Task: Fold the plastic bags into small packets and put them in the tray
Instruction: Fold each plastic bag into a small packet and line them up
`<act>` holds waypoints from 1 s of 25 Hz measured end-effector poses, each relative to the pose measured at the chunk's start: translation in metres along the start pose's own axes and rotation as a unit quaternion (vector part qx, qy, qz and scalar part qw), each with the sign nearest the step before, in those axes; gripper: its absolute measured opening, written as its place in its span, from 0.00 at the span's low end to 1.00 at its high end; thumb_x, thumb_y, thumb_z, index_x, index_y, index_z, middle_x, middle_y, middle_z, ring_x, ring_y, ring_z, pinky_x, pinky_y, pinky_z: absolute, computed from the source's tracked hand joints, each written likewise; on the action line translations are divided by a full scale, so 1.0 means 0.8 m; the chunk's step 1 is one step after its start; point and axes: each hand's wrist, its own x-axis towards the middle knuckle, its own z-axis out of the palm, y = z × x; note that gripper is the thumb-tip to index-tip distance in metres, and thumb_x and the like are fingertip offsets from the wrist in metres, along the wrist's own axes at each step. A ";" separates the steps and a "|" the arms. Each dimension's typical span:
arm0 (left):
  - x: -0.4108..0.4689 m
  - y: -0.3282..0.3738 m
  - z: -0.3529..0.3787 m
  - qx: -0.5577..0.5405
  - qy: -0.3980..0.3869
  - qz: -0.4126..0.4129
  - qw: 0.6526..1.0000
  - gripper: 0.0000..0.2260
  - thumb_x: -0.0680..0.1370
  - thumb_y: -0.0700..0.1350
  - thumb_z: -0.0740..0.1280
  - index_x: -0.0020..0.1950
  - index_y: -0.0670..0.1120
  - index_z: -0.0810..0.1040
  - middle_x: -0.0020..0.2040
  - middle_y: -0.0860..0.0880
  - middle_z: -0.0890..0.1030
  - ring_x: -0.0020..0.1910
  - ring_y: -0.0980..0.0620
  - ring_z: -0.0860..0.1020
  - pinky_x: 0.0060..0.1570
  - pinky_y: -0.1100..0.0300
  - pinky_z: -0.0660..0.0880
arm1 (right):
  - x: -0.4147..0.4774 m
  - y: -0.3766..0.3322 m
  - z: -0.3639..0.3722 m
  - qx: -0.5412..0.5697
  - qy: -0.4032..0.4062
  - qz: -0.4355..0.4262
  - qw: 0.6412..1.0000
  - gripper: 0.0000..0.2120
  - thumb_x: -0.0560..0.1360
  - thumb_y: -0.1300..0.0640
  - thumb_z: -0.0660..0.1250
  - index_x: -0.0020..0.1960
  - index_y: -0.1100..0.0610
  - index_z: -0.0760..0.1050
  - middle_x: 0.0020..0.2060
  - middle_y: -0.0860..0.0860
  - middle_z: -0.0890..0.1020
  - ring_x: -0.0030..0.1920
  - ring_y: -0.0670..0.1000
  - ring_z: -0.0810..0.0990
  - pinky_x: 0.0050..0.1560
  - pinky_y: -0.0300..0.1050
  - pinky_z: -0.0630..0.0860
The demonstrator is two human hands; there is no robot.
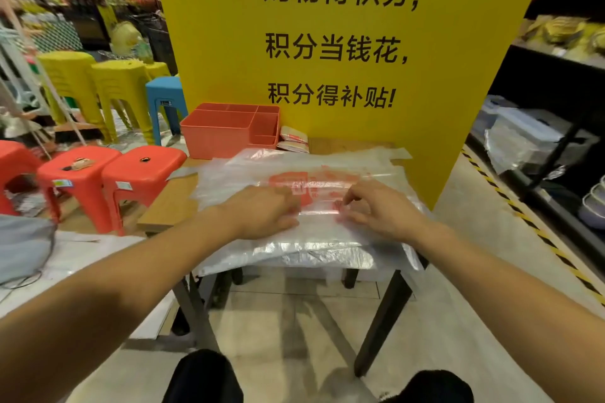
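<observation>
We are pressing our left hand (262, 211) flat, fingers fairly straight, on the top plastic bag (314, 186), which is lying on a pile of bags (294, 252) spread across the table (173, 196). Our right hand (376, 206) is pinching the same bag with curled fingertips near its red print. We are judging this to be an early fold. To do it well we should be holding the left side steady while the right is drawing the film over, squeezing air out and keeping edges lined up, since the slick film will probably be sliding. The tray (212, 141) is standing at the table's far left corner, and a few folded packets (293, 139) are lying just beside it, on its right, not in it. Around us, red stools (82, 173) are crowding the left, with yellow and blue ones behind. A yellow sign (327, 42) is rising behind the table, and dark shelves (556, 59) are running along the right.
</observation>
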 end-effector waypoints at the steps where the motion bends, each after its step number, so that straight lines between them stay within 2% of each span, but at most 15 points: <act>1: -0.013 0.008 0.005 0.003 -0.028 -0.012 1.000 0.25 0.81 0.67 0.60 0.74 0.57 0.70 0.72 0.53 0.74 0.66 0.48 0.76 0.59 0.48 0.77 | -0.020 -0.004 0.001 -0.010 -0.027 -0.006 1.000 0.25 0.75 0.30 0.66 0.62 0.47 0.77 0.61 0.46 0.81 0.61 0.50 0.77 0.60 0.51 0.76; 3: -0.033 0.021 0.016 0.029 -0.076 -0.024 0.996 0.37 0.77 0.74 0.59 0.81 0.56 0.61 0.80 0.54 0.64 0.75 0.48 0.69 0.65 0.46 0.74 | -0.051 -0.008 0.005 -0.042 -0.080 -0.006 0.996 0.37 0.72 0.26 0.66 0.74 0.47 0.72 0.72 0.47 0.75 0.71 0.51 0.71 0.70 0.51 0.70; 4: -0.038 0.023 0.021 0.043 -0.079 -0.022 0.996 0.38 0.77 0.73 0.61 0.82 0.56 0.59 0.82 0.54 0.62 0.77 0.48 0.67 0.66 0.47 0.73 | -0.062 -0.009 0.009 -0.056 -0.091 -0.008 0.994 0.40 0.72 0.27 0.67 0.77 0.47 0.69 0.75 0.47 0.72 0.74 0.51 0.69 0.72 0.50 0.68; 5: -0.041 0.024 0.024 0.044 -0.067 -0.021 0.997 0.36 0.78 0.70 0.62 0.82 0.55 0.60 0.82 0.54 0.62 0.77 0.48 0.67 0.66 0.47 0.73 | -0.068 -0.010 0.012 -0.061 -0.085 -0.009 0.994 0.37 0.74 0.30 0.67 0.78 0.48 0.68 0.75 0.47 0.72 0.74 0.52 0.70 0.72 0.50 0.68; 8: -0.043 0.022 0.021 0.008 -0.032 -0.028 0.999 0.30 0.81 0.65 0.64 0.81 0.56 0.64 0.79 0.56 0.68 0.75 0.50 0.71 0.67 0.49 0.73 | -0.073 -0.007 0.013 -0.042 -0.041 0.001 0.998 0.23 0.80 0.37 0.65 0.69 0.49 0.75 0.65 0.48 0.80 0.65 0.52 0.77 0.62 0.53 0.76; 10: -0.044 0.017 0.022 -0.015 -0.026 -0.029 0.999 0.27 0.81 0.64 0.65 0.78 0.56 0.69 0.76 0.57 0.72 0.72 0.50 0.73 0.66 0.49 0.74 | -0.072 -0.007 0.010 -0.023 -0.040 0.019 0.999 0.21 0.80 0.38 0.65 0.67 0.49 0.77 0.63 0.47 0.82 0.63 0.50 0.77 0.60 0.53 0.77; 13: -0.040 0.002 0.021 -0.065 0.014 -0.029 0.997 0.15 0.85 0.57 0.62 0.68 0.56 0.79 0.66 0.56 0.82 0.63 0.50 0.80 0.59 0.48 0.77 | -0.064 0.001 0.005 -0.017 -0.033 0.043 0.998 0.16 0.83 0.46 0.64 0.68 0.49 0.77 0.64 0.47 0.82 0.63 0.50 0.78 0.59 0.51 0.77; 15: -0.035 -0.009 0.019 -0.070 0.038 -0.049 0.996 0.11 0.85 0.54 0.61 0.61 0.56 0.82 0.58 0.55 0.85 0.57 0.48 0.81 0.53 0.49 0.78 | -0.055 0.007 0.003 -0.040 -0.018 0.057 0.997 0.11 0.83 0.50 0.62 0.64 0.48 0.78 0.59 0.45 0.83 0.59 0.50 0.81 0.54 0.50 0.78; 17: -0.030 -0.021 0.014 -0.074 0.057 -0.079 0.993 0.09 0.84 0.53 0.62 0.59 0.55 0.81 0.55 0.55 0.85 0.54 0.49 0.81 0.50 0.50 0.78 | -0.043 0.012 -0.002 -0.069 -0.006 0.080 0.994 0.07 0.83 0.49 0.62 0.56 0.47 0.77 0.51 0.46 0.85 0.52 0.52 0.82 0.45 0.49 0.77; 20: -0.024 -0.045 0.005 -0.114 0.049 -0.110 0.986 0.07 0.81 0.55 0.68 0.57 0.58 0.82 0.52 0.57 0.85 0.53 0.51 0.80 0.52 0.50 0.78 | -0.027 0.020 -0.011 -0.059 -0.008 0.109 0.992 0.05 0.82 0.47 0.64 0.54 0.46 0.77 0.49 0.45 0.85 0.49 0.52 0.83 0.43 0.50 0.77; 22: -0.020 -0.063 0.001 -0.149 0.021 -0.125 0.981 0.01 0.79 0.54 0.71 0.48 0.59 0.82 0.47 0.57 0.84 0.49 0.53 0.80 0.51 0.49 0.79 | -0.020 0.026 -0.016 -0.029 -0.018 0.124 0.992 0.03 0.81 0.46 0.67 0.49 0.42 0.76 0.48 0.44 0.85 0.49 0.50 0.83 0.41 0.48 0.76; 25: -0.016 -0.081 0.001 -0.157 0.000 -0.127 0.979 0.07 0.77 0.54 0.74 0.41 0.58 0.80 0.42 0.56 0.83 0.44 0.55 0.78 0.46 0.51 0.78 | -0.012 0.032 -0.024 -0.032 -0.027 0.137 0.990 0.10 0.80 0.43 0.69 0.42 0.43 0.72 0.39 0.41 0.82 0.42 0.45 0.80 0.35 0.41 0.68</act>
